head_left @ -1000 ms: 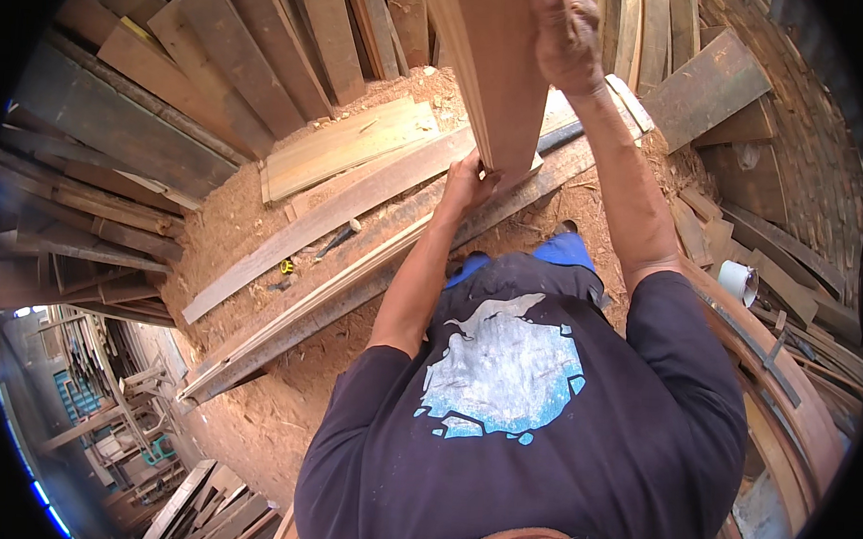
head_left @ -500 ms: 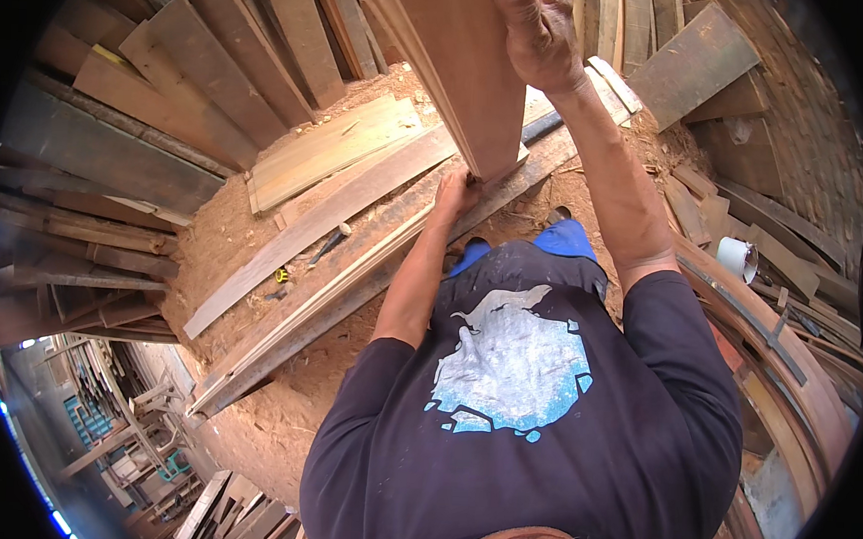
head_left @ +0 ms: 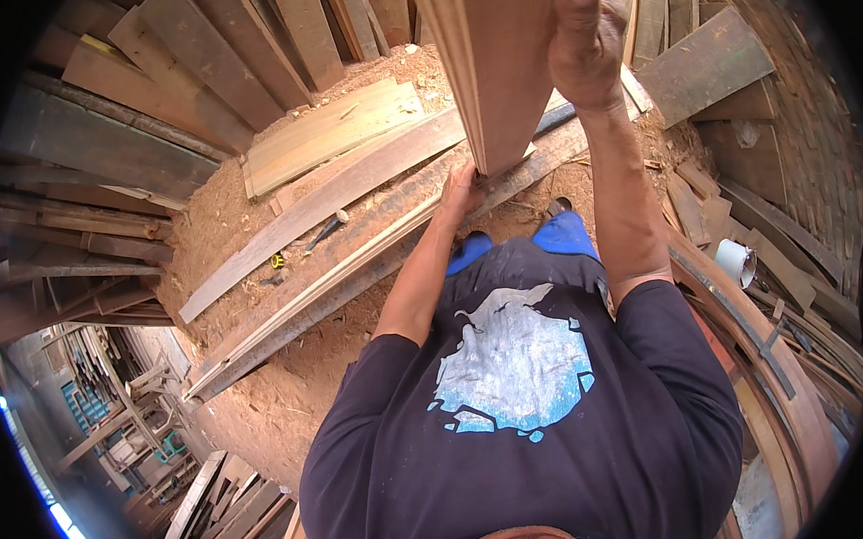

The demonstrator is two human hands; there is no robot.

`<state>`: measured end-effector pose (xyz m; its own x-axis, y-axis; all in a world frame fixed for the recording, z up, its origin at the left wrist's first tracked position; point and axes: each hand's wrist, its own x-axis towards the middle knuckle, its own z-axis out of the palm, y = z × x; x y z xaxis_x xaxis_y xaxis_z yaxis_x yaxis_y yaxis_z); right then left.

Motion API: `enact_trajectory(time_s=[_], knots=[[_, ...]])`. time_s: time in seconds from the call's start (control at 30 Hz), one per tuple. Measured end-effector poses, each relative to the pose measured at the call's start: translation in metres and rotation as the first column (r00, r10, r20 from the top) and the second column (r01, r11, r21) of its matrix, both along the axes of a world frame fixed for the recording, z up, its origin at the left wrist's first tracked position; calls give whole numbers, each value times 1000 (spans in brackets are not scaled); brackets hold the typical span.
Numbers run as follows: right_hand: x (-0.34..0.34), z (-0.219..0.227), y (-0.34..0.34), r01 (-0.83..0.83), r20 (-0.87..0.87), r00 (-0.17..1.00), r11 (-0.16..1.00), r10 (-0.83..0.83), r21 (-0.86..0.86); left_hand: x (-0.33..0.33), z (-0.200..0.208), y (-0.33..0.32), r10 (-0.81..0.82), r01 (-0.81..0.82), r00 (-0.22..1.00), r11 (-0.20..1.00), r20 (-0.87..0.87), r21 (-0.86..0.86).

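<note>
A wide brown wooden plank [head_left: 507, 90] stands on end in front of me, with grooved, stepped edging down its left side. Its top runs out of view. High on its right edge, my right hand [head_left: 587, 50] is closed around the board, the thumb toward me. Down at the plank's lower left corner is my left hand [head_left: 460, 192], fingers wrapped in and partly hidden behind it. That lower end rests at a long, low wooden beam [head_left: 375, 233]. Pale strips of moulded wood [head_left: 295, 307] lie along the beam, running to the lower left.
Beyond the beam lie a hammer [head_left: 327, 229], a small yellow-and-black object [head_left: 277, 261], a long grey-brown board [head_left: 328, 202] and a pale panel [head_left: 336, 130]. Boards [head_left: 200, 52] lean around the far side. A white cylinder [head_left: 735, 262] and curved timbers [head_left: 793, 382] are at right. Sawdust covers the floor.
The plank and my right hand have shifted a little to the right, and the plank stands more upright. My left hand stays at its lower corner. The view has turned slightly.
</note>
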<state>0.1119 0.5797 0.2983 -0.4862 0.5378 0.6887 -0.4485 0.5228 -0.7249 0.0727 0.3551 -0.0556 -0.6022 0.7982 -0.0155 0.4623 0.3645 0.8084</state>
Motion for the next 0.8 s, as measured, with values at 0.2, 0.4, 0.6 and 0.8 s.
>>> enact_trajectory(time_s=[0.2,0.4,0.6,0.8], knots=[[17,-9,-17,-81,12,997,996,82,-28,2,-26,3,2,-4,999,999,-37,-52],[25,-9,-10,-85,42,995,996,86,-30,-2,-44,2,-22,25,997,999,-70,39],[30,-5,-16,-85,26,996,996,85,-28,-8,-60,3,-4,-29,962,992,274,120],[33,-6,-19,-61,-1,998,998,61,6,-9,-34,3,-49,35,995,987,88,159]])
